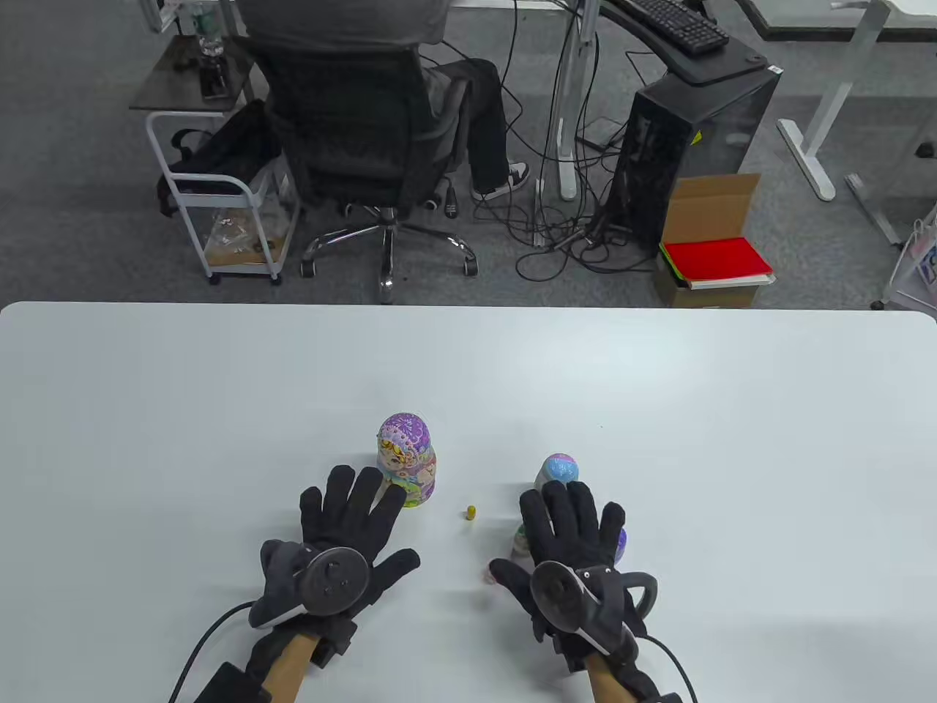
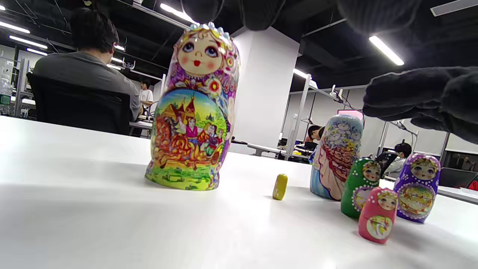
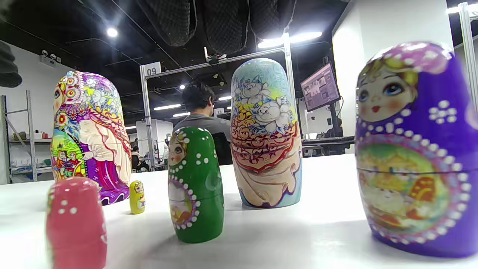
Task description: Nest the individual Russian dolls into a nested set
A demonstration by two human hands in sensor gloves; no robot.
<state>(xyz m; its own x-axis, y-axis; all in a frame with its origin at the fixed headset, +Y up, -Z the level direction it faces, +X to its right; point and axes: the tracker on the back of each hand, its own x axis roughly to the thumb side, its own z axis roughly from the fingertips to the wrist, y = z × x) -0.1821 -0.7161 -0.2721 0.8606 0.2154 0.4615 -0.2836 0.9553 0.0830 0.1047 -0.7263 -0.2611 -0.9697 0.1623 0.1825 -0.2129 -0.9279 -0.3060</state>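
Hands (image 1: 344,542) (image 1: 567,545) over white table (image 1: 219,410); office bkgd, seated person (image 1: 351,80).

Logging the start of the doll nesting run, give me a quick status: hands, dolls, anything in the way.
Left hand and right hand open, holding nothing. Six dolls stand closed and apart, largest doll to tiny yellow doll. Nothing nested, nothing blocking.
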